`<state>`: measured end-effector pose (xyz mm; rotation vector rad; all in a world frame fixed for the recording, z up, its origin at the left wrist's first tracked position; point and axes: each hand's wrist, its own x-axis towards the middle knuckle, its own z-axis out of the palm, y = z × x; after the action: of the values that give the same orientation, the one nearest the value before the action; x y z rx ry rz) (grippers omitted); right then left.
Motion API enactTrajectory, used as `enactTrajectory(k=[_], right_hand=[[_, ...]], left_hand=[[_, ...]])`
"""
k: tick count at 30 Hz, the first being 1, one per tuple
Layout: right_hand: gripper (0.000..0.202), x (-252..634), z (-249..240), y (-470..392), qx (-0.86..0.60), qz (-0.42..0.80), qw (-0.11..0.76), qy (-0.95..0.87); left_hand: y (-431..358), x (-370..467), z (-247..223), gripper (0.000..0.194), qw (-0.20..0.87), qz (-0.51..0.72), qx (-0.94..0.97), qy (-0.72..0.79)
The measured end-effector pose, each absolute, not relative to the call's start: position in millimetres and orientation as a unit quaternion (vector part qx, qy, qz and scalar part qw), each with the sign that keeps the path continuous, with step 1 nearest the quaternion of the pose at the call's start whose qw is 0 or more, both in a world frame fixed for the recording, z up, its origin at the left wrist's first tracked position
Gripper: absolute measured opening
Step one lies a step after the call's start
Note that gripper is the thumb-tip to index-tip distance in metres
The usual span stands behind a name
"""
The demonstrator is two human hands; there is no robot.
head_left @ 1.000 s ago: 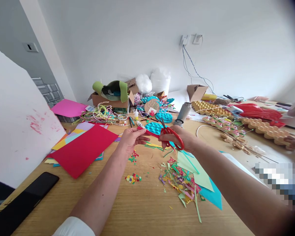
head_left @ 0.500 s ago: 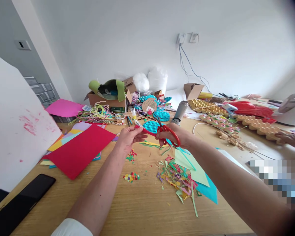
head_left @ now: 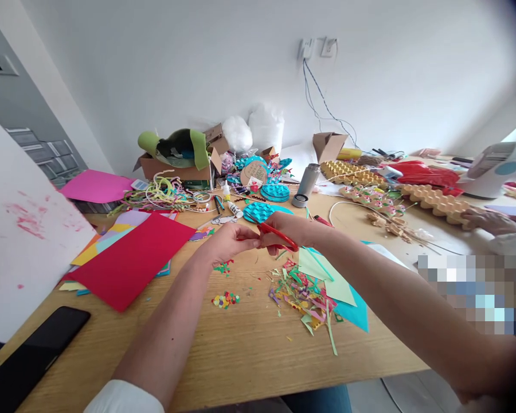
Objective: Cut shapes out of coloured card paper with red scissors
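My left hand (head_left: pixel 230 244) is closed in a pinch above the middle of the table, its fingertips meeting those of my right hand. The red paper strip it held a moment ago is now mostly hidden by the fingers. My right hand (head_left: pixel 288 229) grips red-handled scissors (head_left: pixel 289 241), their blades largely covered by both hands. Below the hands lie small red and green paper bits (head_left: pixel 223 267) and a little heap of coloured paper dots (head_left: pixel 226 299). A pile of paper scraps (head_left: pixel 303 298) spreads below my right forearm.
A red sheet (head_left: pixel 133 261) tops coloured papers at left, near a black phone (head_left: pixel 38 350). Light green sheets (head_left: pixel 327 275) lie under my right forearm. Behind stand glue bottles (head_left: pixel 234 210), blue moulded discs (head_left: pixel 275 192) and a grey flask (head_left: pixel 308 180). Another person's hand (head_left: pixel 494 221) touches an egg tray (head_left: pixel 438 201).
My hands have come together, and the red strip that stretched between them is now mostly out of sight. The scissors have turned flatter. The view has shifted, showing more floor below the table.
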<state>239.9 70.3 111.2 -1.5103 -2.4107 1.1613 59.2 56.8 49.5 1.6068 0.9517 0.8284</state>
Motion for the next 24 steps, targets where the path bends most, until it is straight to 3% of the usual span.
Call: enactTrajectory(k=[9,15,24], right_hand=[[0.017,240.7,108.4,71.4,-0.475,0.396,0.024,-0.786],[0.036,263.6,102.5,81.8,-0.426,0.419,0.065,-0.799],[0.04,295.5,83.1,98.0,-0.412,0.472,0.096,-0.774]], left_hand=[[60.0,58.5,46.4,0.013,0.512,0.32,0.685,0.407],[62.0,49.1,50.4,0.011,0.483,0.315,0.681,0.451],[68.3,38.6,50.4,0.008,0.472,0.299,0.672,0.486]])
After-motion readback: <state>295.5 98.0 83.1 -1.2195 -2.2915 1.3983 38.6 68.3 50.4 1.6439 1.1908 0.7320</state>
